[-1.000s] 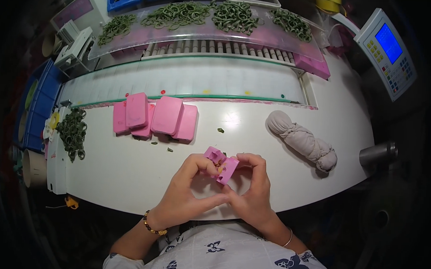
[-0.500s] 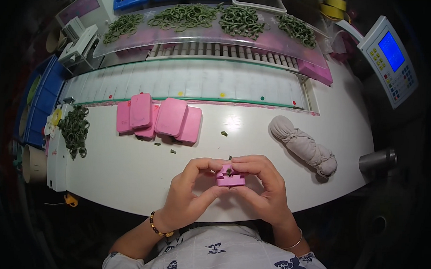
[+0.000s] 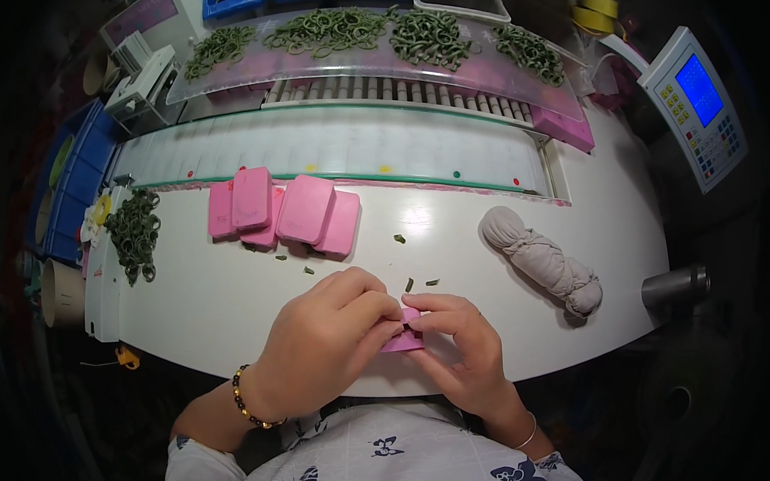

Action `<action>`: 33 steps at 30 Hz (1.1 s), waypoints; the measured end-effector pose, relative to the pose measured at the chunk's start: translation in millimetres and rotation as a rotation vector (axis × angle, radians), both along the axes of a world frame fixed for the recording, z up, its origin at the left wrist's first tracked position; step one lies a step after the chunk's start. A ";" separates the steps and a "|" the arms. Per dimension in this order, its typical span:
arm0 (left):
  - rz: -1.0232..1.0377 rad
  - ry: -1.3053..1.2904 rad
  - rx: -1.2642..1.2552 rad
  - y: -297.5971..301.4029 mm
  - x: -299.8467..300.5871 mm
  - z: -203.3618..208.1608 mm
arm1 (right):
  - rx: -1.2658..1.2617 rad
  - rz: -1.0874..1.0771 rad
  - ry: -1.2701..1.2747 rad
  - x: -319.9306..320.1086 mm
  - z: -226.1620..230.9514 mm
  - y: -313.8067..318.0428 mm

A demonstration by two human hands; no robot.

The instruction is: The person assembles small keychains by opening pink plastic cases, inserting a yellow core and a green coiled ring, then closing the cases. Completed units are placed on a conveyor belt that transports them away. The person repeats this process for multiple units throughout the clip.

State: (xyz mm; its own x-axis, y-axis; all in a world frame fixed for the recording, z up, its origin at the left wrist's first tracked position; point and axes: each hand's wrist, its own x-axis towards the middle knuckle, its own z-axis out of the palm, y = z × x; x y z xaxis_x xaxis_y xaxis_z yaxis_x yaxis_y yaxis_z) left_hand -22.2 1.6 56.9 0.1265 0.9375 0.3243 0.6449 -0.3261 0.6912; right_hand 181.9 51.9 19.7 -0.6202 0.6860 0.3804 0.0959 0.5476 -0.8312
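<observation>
Near the front edge of the white table, my right hand (image 3: 466, 349) holds a small pink rubber mold (image 3: 403, 341), its thumb below and fingers on the top. My left hand (image 3: 331, 332) is pinched closed at the mold's parted opening, where a dark spot shows; what its fingertips grip is hidden. Just beyond the mold lie two small green wax bits (image 3: 410, 285), and another green bit (image 3: 399, 238) is farther off. Several pink rubber mold blocks (image 3: 307, 209) lie overlapping at the left of centre, with small green scraps along their near side.
Green rings (image 3: 133, 232) are heaped at left, with more ring piles (image 3: 329, 31) on a clear shelf above a moving, dotted conveyor belt (image 3: 337, 145). A tied cloth bundle (image 3: 541, 261) lies right, near a metal cylinder (image 3: 676, 286) and a control panel (image 3: 699, 107).
My left hand has shifted from holding the mold's left side to pinching at its opening. The mold has tilted and is more covered. Green bits now lie beyond it. The belt's dots moved left.
</observation>
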 end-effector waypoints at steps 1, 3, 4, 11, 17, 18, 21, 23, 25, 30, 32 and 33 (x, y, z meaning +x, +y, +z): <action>-0.007 0.095 0.045 0.2 0.5 4.5 | 0.005 -0.003 -0.001 -0.6 -0.1 -0.7; 0.015 0.224 0.057 -0.8 3.9 10.5 | 0.013 -0.010 -0.002 -1.3 -0.7 -1.4; 0.024 0.288 0.063 -1.4 5.6 12.6 | 0.033 -0.010 0.000 -1.1 -1.5 -1.5; -0.037 0.388 0.008 -3.1 9.5 15.5 | 0.094 -0.018 -0.009 1.2 -5.3 -2.2; -0.093 0.351 0.044 -1.8 7.2 10.0 | 0.098 -0.026 -0.003 2.2 -8.0 -1.6; -0.099 0.322 0.047 -2.0 5.0 8.7 | 0.097 -0.021 0.002 2.0 -8.1 -1.2; -0.101 0.231 0.050 -3.5 0.0 4.3 | 0.080 -0.006 -0.009 0.3 -7.1 -1.9; -0.088 0.190 0.031 -7.1 -2.8 2.3 | 0.081 -0.010 -0.019 0.6 -7.5 -2.3; -0.066 0.167 -0.002 -10.5 -5.3 1.6 | 0.084 -0.012 -0.022 -0.1 -7.3 -3.1; -0.057 0.197 0.010 -8.3 -6.6 12.6 | 0.075 -0.026 -0.040 -2.6 -5.5 -7.2; -0.042 0.254 -0.007 -10.0 -4.6 16.8 | 0.124 -0.029 -0.063 -4.1 -4.0 -9.5; -0.030 0.295 -0.015 -11.0 -2.8 18.6 | 0.149 -0.031 -0.075 -4.7 -3.0 -10.6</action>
State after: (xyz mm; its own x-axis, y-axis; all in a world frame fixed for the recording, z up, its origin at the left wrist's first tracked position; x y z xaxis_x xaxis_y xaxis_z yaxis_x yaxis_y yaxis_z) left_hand -25.0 -9.3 75.6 0.2411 0.9364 0.2551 0.8089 -0.3391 0.4803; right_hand 177.1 41.2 16.7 -0.6299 0.6447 0.4332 0.1733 0.6603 -0.7307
